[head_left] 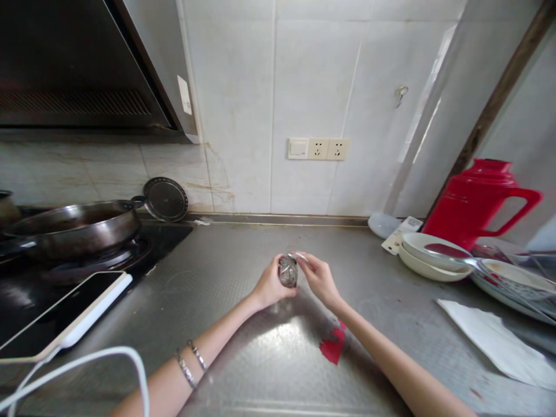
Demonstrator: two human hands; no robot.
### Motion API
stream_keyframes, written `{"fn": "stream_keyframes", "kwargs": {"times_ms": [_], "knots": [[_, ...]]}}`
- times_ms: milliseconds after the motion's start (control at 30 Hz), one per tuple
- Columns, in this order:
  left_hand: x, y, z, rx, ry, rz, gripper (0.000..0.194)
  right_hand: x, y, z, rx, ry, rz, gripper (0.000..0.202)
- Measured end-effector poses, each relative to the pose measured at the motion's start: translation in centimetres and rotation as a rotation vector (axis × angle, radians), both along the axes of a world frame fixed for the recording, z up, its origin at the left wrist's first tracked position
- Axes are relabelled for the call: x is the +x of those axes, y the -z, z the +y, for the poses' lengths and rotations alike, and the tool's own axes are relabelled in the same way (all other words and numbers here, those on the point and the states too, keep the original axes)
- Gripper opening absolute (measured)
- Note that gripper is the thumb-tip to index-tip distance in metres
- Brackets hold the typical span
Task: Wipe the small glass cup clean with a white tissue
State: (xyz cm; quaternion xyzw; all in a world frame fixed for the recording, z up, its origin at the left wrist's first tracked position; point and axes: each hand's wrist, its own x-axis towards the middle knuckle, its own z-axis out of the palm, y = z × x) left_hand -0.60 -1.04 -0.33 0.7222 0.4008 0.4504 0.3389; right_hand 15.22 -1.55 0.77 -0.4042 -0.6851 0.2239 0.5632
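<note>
Near the middle of the metal counter [243,255], a small round grey-brown object in what looks like shiny clear wrap [287,272] is held by my left hand [271,284], whose fingers and thumb curve around its left side and bottom. My right hand [320,278] is at its upper right, thumb and fingers pinched at the wrap's top edge; a thin pale bit shows at those fingertips, too small to make out. Below the hands, a torn red piece [333,346] lies on the counter.
At left, a pan [78,231] sits on the stove, with a phone [65,313] and white cable [104,351] in front. On the right are a red thermos [469,202], stacked white bowls [428,269], a patterned dish [516,284] and a white paper sheet [495,341].
</note>
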Motion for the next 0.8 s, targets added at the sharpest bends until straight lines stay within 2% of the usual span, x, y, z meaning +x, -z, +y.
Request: {"fn": "stream_keyframes", "kwargs": {"times_ms": [133,200,267,433,667,800], "knots": [[0.1,0.1,0.3,0.017,0.008,0.017,0.079,-0.4,-0.4,-1.4,0.283,-0.042,-0.183,0.026],[0.1,0.1,0.3,0.025,-0.001,0.023,0.078,-0.5,-0.5,-1.7,0.347,-0.056,-0.228,0.028],[0.1,0.1,0.2,0.028,-0.010,0.033,0.078,-0.5,-0.5,-1.6,0.343,-0.037,-0.209,0.028],[0.0,-0.1,-0.2,0.064,0.010,0.059,0.082,0.0,-0.5,-0.8,0.217,0.046,-0.126,0.025],[0.3,-0.3,-0.2,0.041,-0.033,0.066,0.078,0.0,-0.6,-1.2,0.376,-0.038,-0.196,0.025],[0.4,-0.4,-0.4,0.076,-0.026,0.027,0.080,0.2,-0.7,-0.7,0.296,-0.030,-0.107,0.021]]}}
